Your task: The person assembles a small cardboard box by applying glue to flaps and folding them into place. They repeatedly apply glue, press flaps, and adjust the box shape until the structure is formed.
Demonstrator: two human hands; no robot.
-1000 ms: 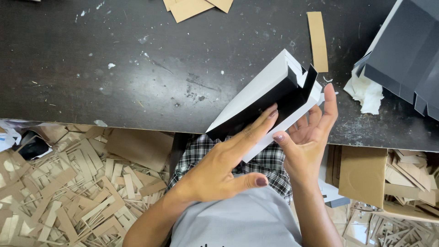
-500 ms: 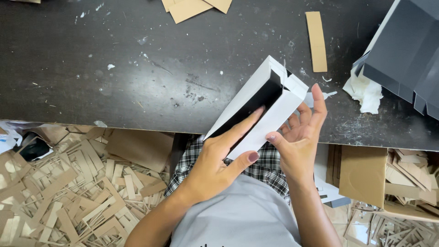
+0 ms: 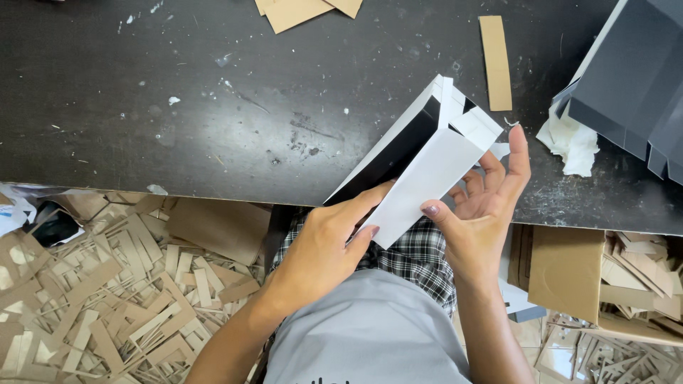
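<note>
Scraps [image 3: 107,299] littered the floor. The left hand [image 3: 324,245] and right hand [image 3: 484,213] both gripped the box [image 3: 420,160] over the table [image 3: 213,107] edge; its sides stood folded, end flaps still loose.

– what's behind it all on my feed?
– i see a dark, scuffed worktable [image 3: 178,107] flecked with white specks, under even light.
– and lower down?
– i see the floor [image 3: 92,299] buried in brown cardboard offcuts, with a cardboard box [image 3: 565,274] at right.
</note>
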